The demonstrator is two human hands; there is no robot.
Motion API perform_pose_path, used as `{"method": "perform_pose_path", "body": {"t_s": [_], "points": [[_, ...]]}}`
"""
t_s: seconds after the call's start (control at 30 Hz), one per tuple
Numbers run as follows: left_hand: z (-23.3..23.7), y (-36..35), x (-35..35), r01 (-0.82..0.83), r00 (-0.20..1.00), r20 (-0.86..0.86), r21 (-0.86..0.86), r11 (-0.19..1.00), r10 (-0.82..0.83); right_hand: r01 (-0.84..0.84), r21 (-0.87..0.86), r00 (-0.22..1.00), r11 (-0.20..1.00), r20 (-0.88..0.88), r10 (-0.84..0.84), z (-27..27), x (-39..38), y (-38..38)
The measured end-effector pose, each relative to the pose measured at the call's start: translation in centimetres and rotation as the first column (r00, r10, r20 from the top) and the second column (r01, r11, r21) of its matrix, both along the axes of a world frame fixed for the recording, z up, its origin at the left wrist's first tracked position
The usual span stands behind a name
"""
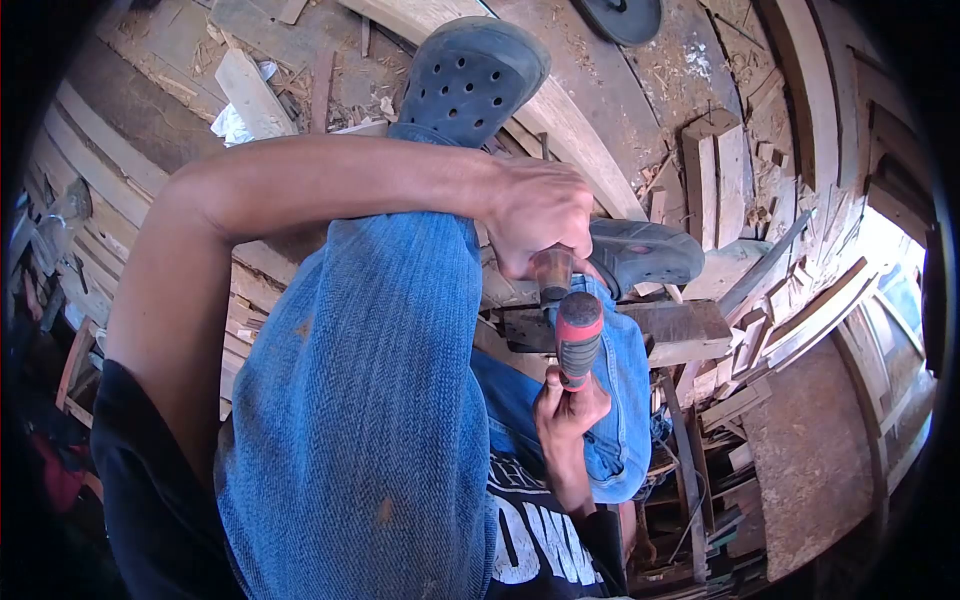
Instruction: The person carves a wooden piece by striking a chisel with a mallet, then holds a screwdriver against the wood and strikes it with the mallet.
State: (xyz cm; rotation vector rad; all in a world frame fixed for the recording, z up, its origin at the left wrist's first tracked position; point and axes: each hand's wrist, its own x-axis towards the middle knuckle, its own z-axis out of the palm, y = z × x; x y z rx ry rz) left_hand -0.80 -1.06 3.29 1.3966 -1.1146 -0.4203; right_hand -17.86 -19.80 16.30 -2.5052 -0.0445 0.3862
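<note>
My left hand (545, 215) reaches across in front of my knee, fingers curled around a brown handle (553, 268) with a dark end. Close below it, my right hand (572, 408) is closed around a tool with a red-and-grey rubber handle (579, 340), its dark rounded end facing up toward me. The far parts of both tools are hidden, so their exact kinds cannot be told. Just past the hands lies a thick wooden block (685, 330), partly covered by my jeans and the tools.
My bent legs in blue jeans (370, 400) fill the middle. Dark clogs (470, 85) rest on a floor with shavings and offcuts. A long plank (580, 140) runs beyond them. Short wood pieces (712, 175), curved boards (810, 90) and a brown panel (815, 455) lie to the right.
</note>
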Motion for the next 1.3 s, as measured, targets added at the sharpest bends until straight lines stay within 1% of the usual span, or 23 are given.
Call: {"method": "perform_pose_path", "body": {"t_s": [0.17,0.27,0.4,0.47,0.67,0.73,0.8,0.87,0.93,0.97,1.03,1.07,1.13,1.2,1.3], "points": [[0.0,0.1,0.2,0.056,0.998,-0.002,0.048,0.997,-0.056,0.010,-0.004,1.000,1.000,-0.009,-0.010,0.0,0.0,-0.2],[0.0,0.2,0.0,0.055,0.998,-0.012,0.065,0.996,-0.054,0.027,0.010,0.999,1.000,0.029,-0.027,-0.2,0.0,-0.3],[-0.1,0.1,0.1,0.052,0.998,-0.028,0.018,0.999,-0.051,0.033,-0.003,0.999,0.999,-0.006,-0.033,0.0,0.0,-0.3],[0.0,0.2,0.1,0.078,0.997,0.013,0.068,0.995,-0.079,0.026,-0.002,1.000,1.000,-0.012,-0.026,0.1,0.0,-0.3],[0.2,0.3,0.4,0.106,0.994,0.015,0.064,0.992,-0.107,0.038,-0.006,0.999,0.999,-0.016,-0.038,0.5,0.4,-0.2],[0.2,0.2,0.4,0.104,0.995,-0.002,0.062,0.993,-0.104,0.031,-0.022,0.997,0.999,-0.069,-0.033,0.8,0.3,-0.4],[0.1,0.2,0.4,0.101,0.995,-0.019,0.063,0.993,-0.100,0.035,-0.021,0.997,0.999,-0.075,-0.037,0.7,0.2,-0.4],[0.1,0.2,0.3,0.099,0.995,0.001,0.059,0.993,-0.099,0.039,-0.018,0.996,0.999,-0.082,-0.040,0.5,-0.1,-0.6],[0.0,0.3,0.3,0.079,0.997,-0.003,0.055,0.995,-0.079,0.001,0.017,1.000,1.000,-0.016,-0.001,0.1,-0.4,-0.8],[0.0,0.3,0.2,0.060,0.998,-0.008,0.049,0.997,-0.060,0.001,0.017,1.000,1.000,-0.017,-0.001,0.2,-0.5,-0.8],[0.0,0.4,0.1,0.046,0.998,-0.036,0.046,0.998,-0.045,0.040,0.007,0.992,0.999,-0.119,-0.039,0.4,-0.6,-0.8],[0.1,0.4,0.1,0.033,0.998,-0.063,0.046,0.998,-0.030,0.040,0.006,0.992,0.999,-0.119,-0.039,0.4,-0.5,-0.7],[0.2,0.5,0.2,0.030,0.999,-0.043,0.049,0.998,-0.028,0.065,-0.012,0.985,0.998,-0.156,-0.066,0.4,0.0,-0.4],[0.2,0.5,0.1,0.026,0.999,-0.024,0.053,0.998,-0.025,0.067,-0.012,0.986,0.998,-0.154,-0.068,0.5,0.0,-0.4],[-0.2,0.9,-0.2,0.038,0.998,-0.044,0.065,0.997,-0.035,0.072,-0.022,0.987,0.997,-0.141,-0.075,0.8,0.1,-0.5]]}}
